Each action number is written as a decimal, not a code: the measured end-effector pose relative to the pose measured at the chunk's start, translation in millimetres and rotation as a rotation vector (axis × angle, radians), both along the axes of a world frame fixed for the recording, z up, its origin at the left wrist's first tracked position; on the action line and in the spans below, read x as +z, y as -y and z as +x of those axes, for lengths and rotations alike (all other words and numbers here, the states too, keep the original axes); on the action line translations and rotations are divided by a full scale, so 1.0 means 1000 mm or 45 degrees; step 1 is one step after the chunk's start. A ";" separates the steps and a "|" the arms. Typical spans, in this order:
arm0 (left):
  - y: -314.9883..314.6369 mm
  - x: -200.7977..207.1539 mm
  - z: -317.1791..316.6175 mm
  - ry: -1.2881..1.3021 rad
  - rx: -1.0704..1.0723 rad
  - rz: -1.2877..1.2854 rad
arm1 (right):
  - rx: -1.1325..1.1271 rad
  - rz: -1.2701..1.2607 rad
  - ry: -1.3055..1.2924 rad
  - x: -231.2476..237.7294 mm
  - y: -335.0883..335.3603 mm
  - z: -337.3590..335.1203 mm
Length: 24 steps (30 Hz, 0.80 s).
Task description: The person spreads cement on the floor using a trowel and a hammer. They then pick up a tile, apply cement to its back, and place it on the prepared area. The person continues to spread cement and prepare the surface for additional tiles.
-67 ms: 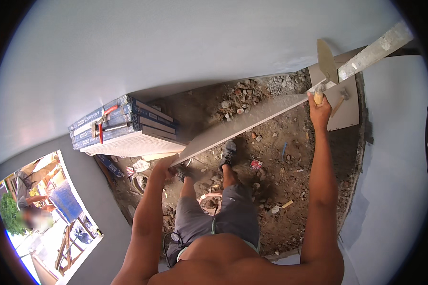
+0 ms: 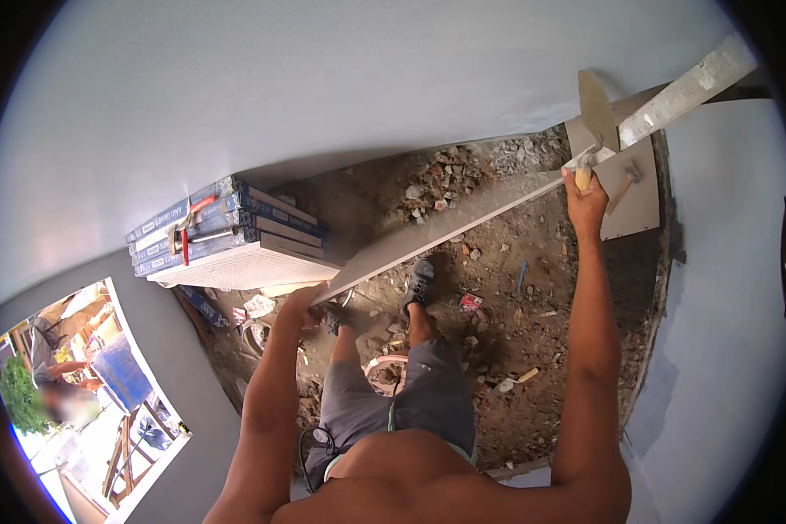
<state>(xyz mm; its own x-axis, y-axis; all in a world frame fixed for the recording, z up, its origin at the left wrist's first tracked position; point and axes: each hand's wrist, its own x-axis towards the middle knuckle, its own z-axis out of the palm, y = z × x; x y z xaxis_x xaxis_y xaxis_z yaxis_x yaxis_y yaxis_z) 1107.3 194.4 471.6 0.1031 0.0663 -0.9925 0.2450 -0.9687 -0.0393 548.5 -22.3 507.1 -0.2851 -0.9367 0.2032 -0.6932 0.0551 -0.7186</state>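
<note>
Held on edge between my hands is a large thin tile point(image 2: 463, 229), slanting up from lower left to upper right with its pale edge toward me. My left hand point(image 2: 304, 307) is closed on its near left corner. My right hand point(image 2: 588, 205) is closed round the wooden handle of a trowel point(image 2: 597, 109), and its fingers also meet the tile's far right end. The trowel's grey blade points up toward the wall. Just beyond it a long, mortar-stained straightedge point(image 2: 694, 86) reaches to the upper right. How the fingers of my left hand wrap underneath is hidden.
A hammer point(image 2: 623, 187) lies on a laid tile point(image 2: 630, 218) in the far right corner. Boxed tiles point(image 2: 236, 229) with a red-handled tool point(image 2: 186, 229) on top stand at left. Rubble point(image 2: 450, 179) covers the dirt floor. A person point(image 2: 65, 389) shows through the left opening.
My right hand, the trowel and the tile's far end have shifted very slightly left. Both hands keep their hold.
</note>
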 end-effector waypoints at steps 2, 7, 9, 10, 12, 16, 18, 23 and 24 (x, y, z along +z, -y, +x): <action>0.018 0.005 -0.007 0.016 0.077 0.060 | 0.027 -0.001 0.047 -0.001 0.000 -0.001; 0.049 0.005 -0.012 -0.065 -0.089 -0.056 | 0.005 0.180 0.106 0.003 -0.032 0.005; 0.064 0.012 -0.024 -0.034 -0.134 -0.116 | 0.017 0.128 0.228 0.005 -0.060 0.012; 0.066 0.005 -0.019 -0.037 -0.137 -0.110 | 0.031 0.099 0.294 0.007 -0.075 0.016; 0.069 -0.020 -0.004 -0.045 -0.144 -0.099 | 0.016 0.152 0.333 0.007 -0.112 0.024; 0.101 0.003 -0.034 0.146 0.259 0.082 | -0.028 0.003 0.093 -0.002 -0.142 -0.011; 0.109 0.001 -0.027 0.070 0.177 0.073 | -0.364 -0.339 0.091 0.019 -0.075 -0.063; 0.128 0.005 -0.020 0.017 0.203 0.013 | -0.307 -0.436 1.042 0.089 0.062 -0.147; 0.133 0.005 -0.021 0.018 0.202 0.034 | -0.278 -0.398 1.058 0.092 0.074 -0.148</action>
